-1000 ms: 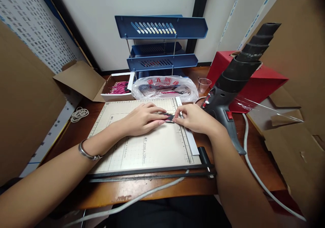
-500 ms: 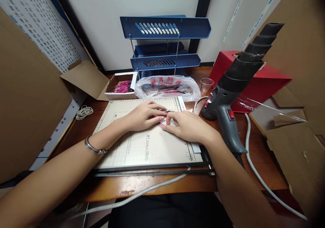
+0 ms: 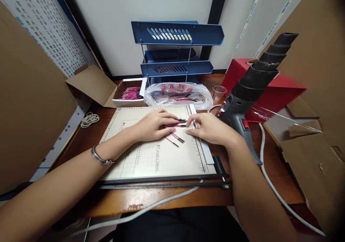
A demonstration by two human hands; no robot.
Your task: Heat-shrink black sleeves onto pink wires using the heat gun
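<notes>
Several thin pink-red wires with black tips (image 3: 179, 139) lie loosely fanned on the cream bed of a paper trimmer (image 3: 175, 163). Over them rests my left hand (image 3: 156, 125), its fingers stretched out and laid on the wires, hiding their rear parts. My right hand (image 3: 208, 127) is at the trimmer's right edge beside the black tips. Its thumb and forefinger are curved with a small gap between them, close to the end of one wire. Whether that wire touches the forefinger is hard to tell.
A heat gun (image 3: 245, 98) stands at the right before a red box (image 3: 283, 87). Behind the trimmer are a box of pink wires (image 3: 130, 93), a plastic bag (image 3: 178, 94), a clear cup (image 3: 219, 91) and blue tray shelves (image 3: 176, 69). A white cable (image 3: 151, 208) crosses the front.
My right hand moved left and toward me over the wires, then back right. Some wires that were bunched under my left hand now fan out toward the front. My left hand stays on them.
</notes>
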